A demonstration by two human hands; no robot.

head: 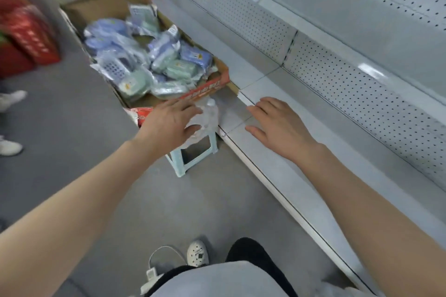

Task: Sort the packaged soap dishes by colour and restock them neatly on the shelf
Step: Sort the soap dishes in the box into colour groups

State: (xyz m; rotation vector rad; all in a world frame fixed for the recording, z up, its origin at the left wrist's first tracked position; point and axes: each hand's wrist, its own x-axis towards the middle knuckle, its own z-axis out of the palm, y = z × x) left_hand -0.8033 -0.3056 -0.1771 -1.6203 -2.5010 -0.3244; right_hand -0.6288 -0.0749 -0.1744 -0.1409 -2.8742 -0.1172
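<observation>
Dozens of packaged soap dishes point(149, 55) are heaped in the open cardboard box point(207, 85) on my left, blues, greens and a few paler ones all jumbled together, and none has reached the bottom shelf point(301, 176) yet. My left hand point(172, 120) is against a clear plastic bottle point(210, 113) standing on a small pale-blue stool point(193, 159) just in front of the box. Its fingers look fairly straight, and I cannot tell whether they have hold of the bottle. My right hand point(277, 123) hovers over the shelf, fingers spread and relaxed, holding nothing. I judge each dish to be light and rigid inside a loose, glossy wrapper, so the film will likely slide and crinkle. I would pinch across the hard body of a dish, not the slack plastic, and lift from the top of the pile so the rest does not spill. The box's near rim is bent and torn, a lip to clear on the way out. The shelf has a raised front edge and a pegboard back point(362, 94), and the shelf above point(362, 19) limits headroom, yet the deck between is bare and long enough for separate colour rows. The stool and bottle sit right in the path from box to shelf and could be knocked.
</observation>
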